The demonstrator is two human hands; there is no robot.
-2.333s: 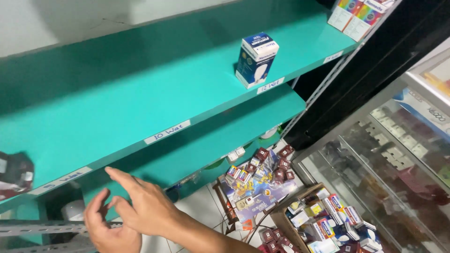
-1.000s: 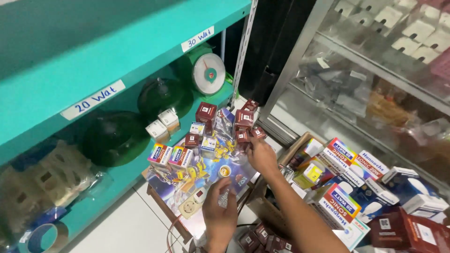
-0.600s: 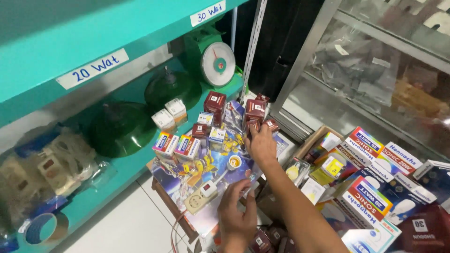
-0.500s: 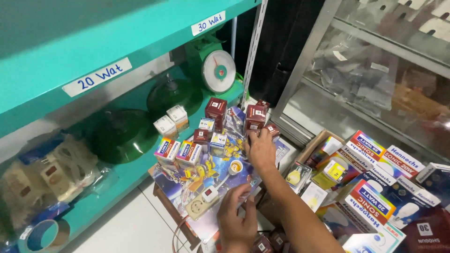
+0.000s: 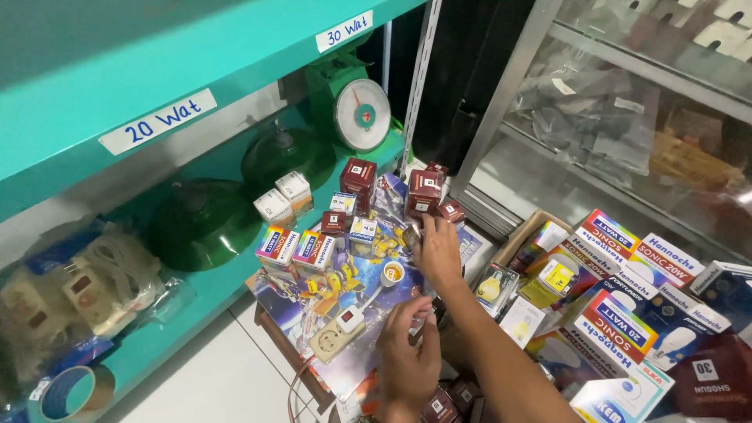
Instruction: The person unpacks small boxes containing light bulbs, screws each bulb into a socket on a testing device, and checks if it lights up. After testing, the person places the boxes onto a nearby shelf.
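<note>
My right hand (image 5: 439,249) reaches forward over a colourful printed sheet (image 5: 345,301) that lies on a low box. Its fingertips touch a small item beside the dark red boxes (image 5: 424,192). My left hand (image 5: 409,354) is lower down at the sheet's near edge, fingers curled, with something small and white at the fingertips; I cannot tell if it grips it. Small lamp boxes in white, orange and blue (image 5: 313,249) stand in a row on the sheet. A white socket strip (image 5: 338,335) and an orange-and-white lamp holder (image 5: 391,272) lie near my left hand.
Teal shelves (image 5: 157,70) with white paper labels run along the left. Green lamp shades (image 5: 205,221), a green dial scale (image 5: 356,110), bagged cables and a tape roll (image 5: 69,392) fill the lower shelf. Cartons of boxed lamps (image 5: 619,313) sit at the right, below a glass cabinet (image 5: 627,102).
The view has dropped from the upper shelf to the floor-level goods. My right hand has stretched to the dark red boxes, and my left hand has come onto the sheet's near edge.
</note>
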